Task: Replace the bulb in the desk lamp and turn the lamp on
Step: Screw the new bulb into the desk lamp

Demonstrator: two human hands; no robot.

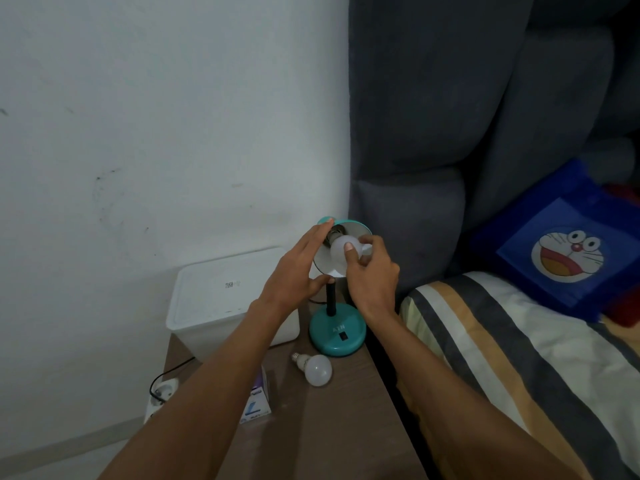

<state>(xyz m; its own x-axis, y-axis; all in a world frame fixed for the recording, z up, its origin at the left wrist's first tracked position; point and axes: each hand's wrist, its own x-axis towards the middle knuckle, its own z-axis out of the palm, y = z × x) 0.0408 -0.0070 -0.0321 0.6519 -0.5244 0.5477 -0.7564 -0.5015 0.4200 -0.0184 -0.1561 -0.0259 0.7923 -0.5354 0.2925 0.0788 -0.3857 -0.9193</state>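
A teal desk lamp stands on a brown bedside table (332, 427); its round base (337, 336) carries a black switch, and its shade (355, 228) tilts toward me. A white bulb (341, 252) sits at the socket inside the shade. My right hand (372, 271) grips this bulb with thumb and fingers. My left hand (298, 268) cups the left rim of the shade, thumb under it, fingers stretched along it. A second white bulb (317, 368) lies loose on the table in front of the base. The lamp is unlit.
A white plastic box (221, 299) sits at the table's back left. A small bulb carton (258, 400) lies under my left forearm. A power strip (161, 393) with a black cord rests on the floor. A bed with a striped blanket (502, 344) and grey headboard (433, 133) borders the right.
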